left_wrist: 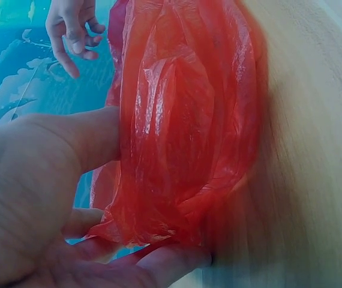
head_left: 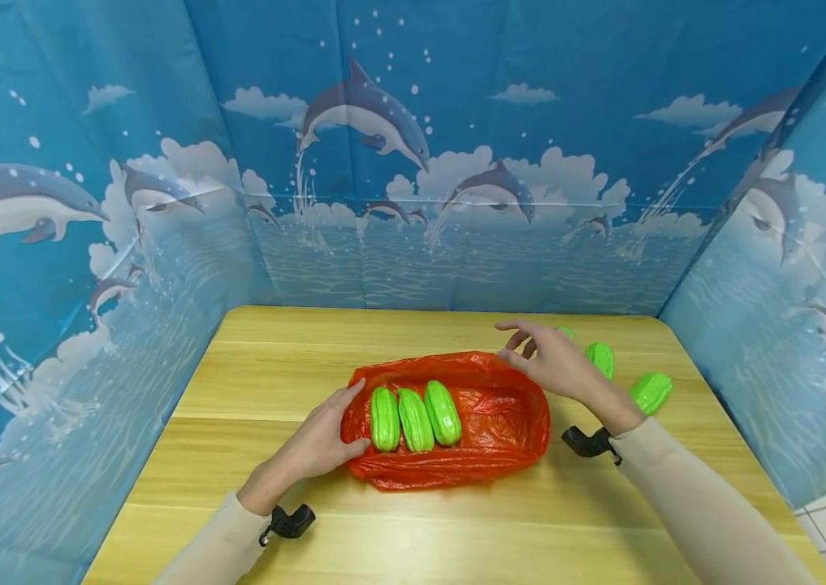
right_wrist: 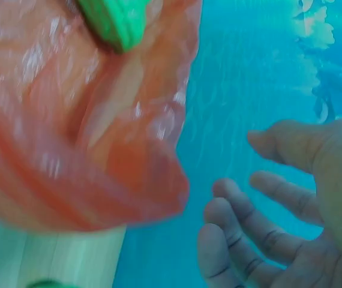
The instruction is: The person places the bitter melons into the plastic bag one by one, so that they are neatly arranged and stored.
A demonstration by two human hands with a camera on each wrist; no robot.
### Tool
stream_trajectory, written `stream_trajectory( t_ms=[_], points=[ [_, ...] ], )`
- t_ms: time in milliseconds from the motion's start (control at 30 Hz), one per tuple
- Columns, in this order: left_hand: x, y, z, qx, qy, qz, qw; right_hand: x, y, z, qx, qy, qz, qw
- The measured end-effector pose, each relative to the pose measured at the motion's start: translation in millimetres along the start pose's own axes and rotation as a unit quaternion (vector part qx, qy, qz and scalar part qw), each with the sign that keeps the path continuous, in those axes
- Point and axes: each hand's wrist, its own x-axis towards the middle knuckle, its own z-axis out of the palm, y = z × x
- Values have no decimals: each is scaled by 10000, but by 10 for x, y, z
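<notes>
A red plastic bag [head_left: 489, 467] lies spread open on the table. Inside its left half, side by side, are three glossy green ridged gourd-like pieces [head_left: 415, 420]. My left hand [head_left: 325, 431] holds the bag's left end, thumb and fingers around the film, as the left wrist view also shows the crumpled red bag [left_wrist: 177, 120] against them. Over the bag's back right edge hovers my right hand [head_left: 547, 357], fingers loosely bent and nothing in them. In the right wrist view that hand [right_wrist: 285, 234] is apart from the bag's edge.
More green pieces lie on the table to the right, one [head_left: 650, 392] by the right wrist, another [head_left: 600, 358] behind it, and a third [head_left: 565, 331] partly hidden by the hand. A dolphin-print curtain [head_left: 413, 244] stands behind the wooden table [head_left: 274, 341].
</notes>
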Motion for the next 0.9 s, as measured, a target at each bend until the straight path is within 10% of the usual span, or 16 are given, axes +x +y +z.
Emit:
stream_trajectory(
  t_ms=[900],
  points=[
    [-2, 18, -23, -35, -34, -132, 9999, -28, 920, -292, -739, -197, -187, 9969]
  ],
)
